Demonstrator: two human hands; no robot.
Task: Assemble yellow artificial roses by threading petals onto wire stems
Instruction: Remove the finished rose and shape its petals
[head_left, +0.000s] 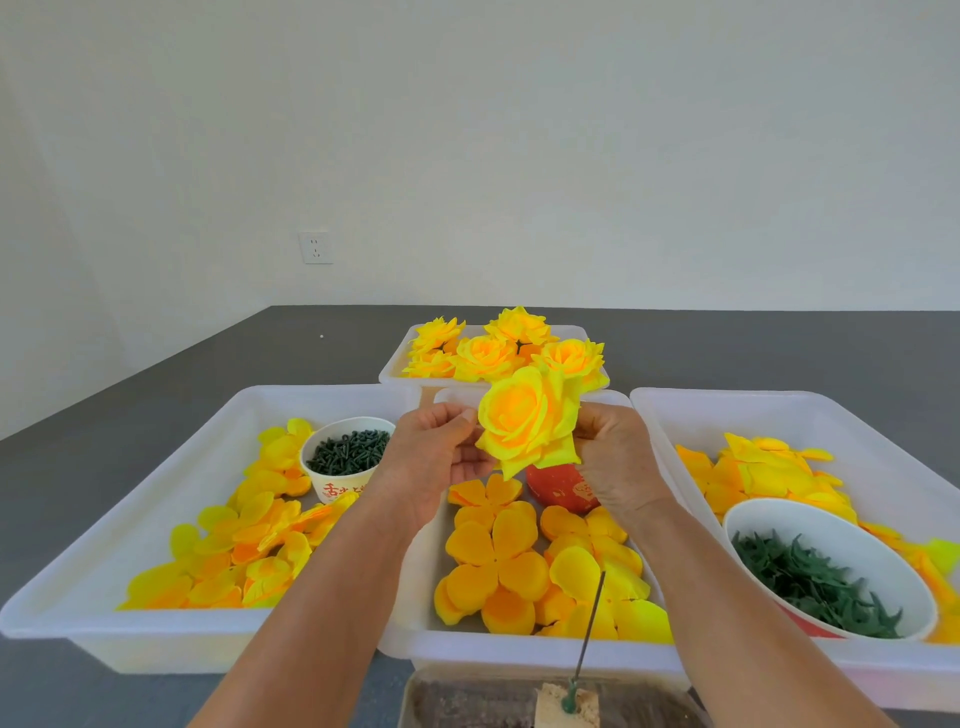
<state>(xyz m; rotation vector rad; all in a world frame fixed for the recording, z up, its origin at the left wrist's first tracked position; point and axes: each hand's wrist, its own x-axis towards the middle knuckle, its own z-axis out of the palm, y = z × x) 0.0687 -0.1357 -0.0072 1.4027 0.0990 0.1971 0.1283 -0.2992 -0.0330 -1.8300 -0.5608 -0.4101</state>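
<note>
Above the middle tray (415, 613), past the upright wire stem (589, 629) at my near edge, I hold a yellow rose (527, 418) between both hands, left hand (434, 457) pinching its petals, right hand (618, 452) curled behind. It faces me, fully layered; finished roses (498, 345) lie beyond.

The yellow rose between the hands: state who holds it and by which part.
Both hands hold the yellow rose: the left hand pinches its outer petals on one side, and the right hand grips the opposite side from behind.
</note>
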